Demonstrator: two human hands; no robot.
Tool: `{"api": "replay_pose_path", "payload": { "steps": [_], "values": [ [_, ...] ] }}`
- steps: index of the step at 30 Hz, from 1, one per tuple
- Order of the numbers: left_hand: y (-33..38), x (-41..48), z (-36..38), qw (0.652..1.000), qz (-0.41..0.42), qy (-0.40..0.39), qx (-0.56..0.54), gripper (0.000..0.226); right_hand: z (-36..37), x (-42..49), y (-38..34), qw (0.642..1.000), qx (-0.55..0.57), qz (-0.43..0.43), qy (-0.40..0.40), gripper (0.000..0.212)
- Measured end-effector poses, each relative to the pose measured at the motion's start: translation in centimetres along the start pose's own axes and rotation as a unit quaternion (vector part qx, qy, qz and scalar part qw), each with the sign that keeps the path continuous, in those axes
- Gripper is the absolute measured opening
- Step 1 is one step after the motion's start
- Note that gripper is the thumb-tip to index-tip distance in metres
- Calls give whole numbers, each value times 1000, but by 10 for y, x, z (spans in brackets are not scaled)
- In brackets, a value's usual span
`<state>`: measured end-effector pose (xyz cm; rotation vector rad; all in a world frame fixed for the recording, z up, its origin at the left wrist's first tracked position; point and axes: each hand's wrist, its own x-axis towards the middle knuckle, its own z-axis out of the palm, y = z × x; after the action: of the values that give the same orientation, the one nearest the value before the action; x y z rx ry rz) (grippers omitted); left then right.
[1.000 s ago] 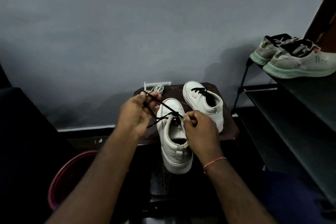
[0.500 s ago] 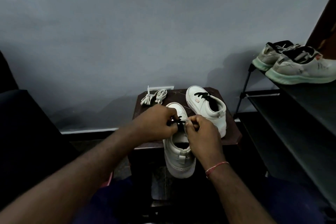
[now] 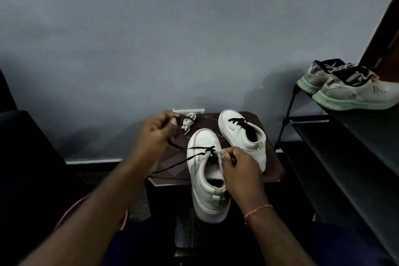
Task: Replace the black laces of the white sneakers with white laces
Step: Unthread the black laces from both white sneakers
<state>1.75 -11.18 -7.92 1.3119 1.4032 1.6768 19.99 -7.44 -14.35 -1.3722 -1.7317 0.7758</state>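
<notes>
Two white sneakers sit on a small dark stool (image 3: 271, 176). The near sneaker (image 3: 205, 170) overhangs the stool's front edge, toe pointing away from me. Its black lace (image 3: 194, 154) is loosened and runs out to the left. My left hand (image 3: 155, 138) pinches that lace and holds it up left of the shoe. My right hand (image 3: 239, 168) grips the sneaker's upper by the eyelets. The far sneaker (image 3: 243, 136) keeps its black lace threaded. A bundle of white laces (image 3: 188, 120) lies at the stool's back left corner.
A dark shoe rack (image 3: 345, 157) stands to the right with a pair of grey-white sneakers (image 3: 345, 90) on its top shelf. A red-rimmed tub (image 3: 90, 211) sits on the floor at lower left. A grey wall rises right behind the stool.
My left hand has drawn away from the eyelets up and to the left, pulling the black lace out with it. My right hand stays on the near sneaker.
</notes>
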Motion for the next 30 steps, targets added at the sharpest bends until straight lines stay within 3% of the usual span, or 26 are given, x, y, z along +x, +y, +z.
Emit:
{"api": "replay_pose_path", "payload": {
  "steps": [2,3,5,6,7,9,11,14,18,22,24,27,30],
  "values": [
    [10,8,-13,997,-1,77,20,19,-3,1,1,1000,-4,2,-3,17],
    [12,14,-18,990,-2,82,114,19,-3,1,2,1000,-5,0,-4,17],
    [10,21,-23,931,-28,31,363,33,-2,0,1,1000,-11,-3,-9,17],
    [8,22,-22,898,-29,12,439,50,-2,-1,0,1000,-17,-4,-14,18],
    [7,19,-19,889,-14,2,457,60,-1,-2,-2,1000,-22,-6,-19,18],
    [11,5,-5,918,23,-4,396,61,-1,-4,-5,999,-23,-11,-22,18],
    [5,-15,10,942,-4,-48,332,60,0,-4,-7,999,-24,-14,-27,18],
    [-18,-45,33,917,-35,-119,379,56,-1,-5,-8,998,-50,-18,-40,15],
    [-42,-54,40,932,3,-6,362,28,-2,-10,-5,997,-57,-37,-32,14],
    [-47,-49,33,958,-26,75,277,15,-6,-2,0,997,75,6,-8,13],
    [-48,-49,33,968,-49,94,229,15,-6,2,1,994,102,27,-3,14],
    [-53,-47,35,961,-46,97,255,11,-3,3,0,994,105,28,-3,10],
    [-58,-46,36,962,-53,77,255,11,-5,2,-10,998,55,-14,-19,22]
  ]
}}
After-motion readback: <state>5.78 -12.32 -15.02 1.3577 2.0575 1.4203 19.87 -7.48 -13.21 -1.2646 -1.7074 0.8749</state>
